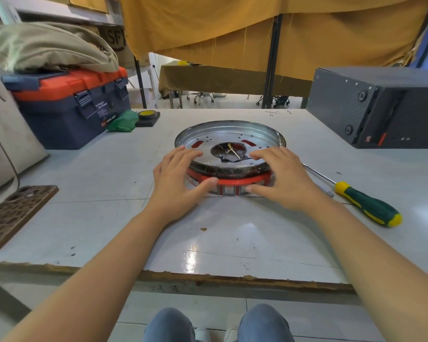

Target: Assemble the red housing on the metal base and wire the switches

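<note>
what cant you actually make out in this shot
Head view only:
- Switches: none visible; red housing underside faces the table.
- Wiring in the metal base centre hole: too small.
- Housing's near sides: covered by left hand and right hand.
- Toolbox label: too small.

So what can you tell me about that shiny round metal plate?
The metal plate is a shiny, shallow round pan with a raised rim, small holes, red showing through its slots, and a middle opening with wires inside. It lies flat on a red ring on the table. The left hand and right hand grip both.
</note>
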### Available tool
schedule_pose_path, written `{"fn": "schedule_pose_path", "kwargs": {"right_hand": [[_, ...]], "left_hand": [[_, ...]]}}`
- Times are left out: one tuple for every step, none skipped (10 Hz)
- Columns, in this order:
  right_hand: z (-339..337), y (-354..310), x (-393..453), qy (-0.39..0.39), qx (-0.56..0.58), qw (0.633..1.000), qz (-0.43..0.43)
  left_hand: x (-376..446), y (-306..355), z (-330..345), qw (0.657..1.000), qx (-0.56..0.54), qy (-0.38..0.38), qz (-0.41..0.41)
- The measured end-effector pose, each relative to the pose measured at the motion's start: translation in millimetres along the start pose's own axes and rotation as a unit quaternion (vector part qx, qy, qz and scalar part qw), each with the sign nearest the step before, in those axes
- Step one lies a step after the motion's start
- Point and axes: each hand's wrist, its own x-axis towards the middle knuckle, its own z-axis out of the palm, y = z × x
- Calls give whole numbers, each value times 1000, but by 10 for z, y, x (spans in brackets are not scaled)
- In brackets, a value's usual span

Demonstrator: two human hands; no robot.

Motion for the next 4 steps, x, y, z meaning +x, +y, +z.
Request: {"fn": "schedule_pose_path", "kwargs": {"right_hand": [[-26, -47, -10, 24, 62, 998, 16], [-60, -79, -24, 83, 162, 982, 55], [-111, -56, -11, 156, 201, 964, 83], [-148, -40, -33, 201, 215, 947, 132]], "left_hand": [[6, 9, -28, 998, -51, 29, -17], [10, -28, -40, 993, -96, 63, -38], [35, -114, -39, 983, -106, 119, -95], [6, -166, -57, 967, -115, 109, -202]]}}
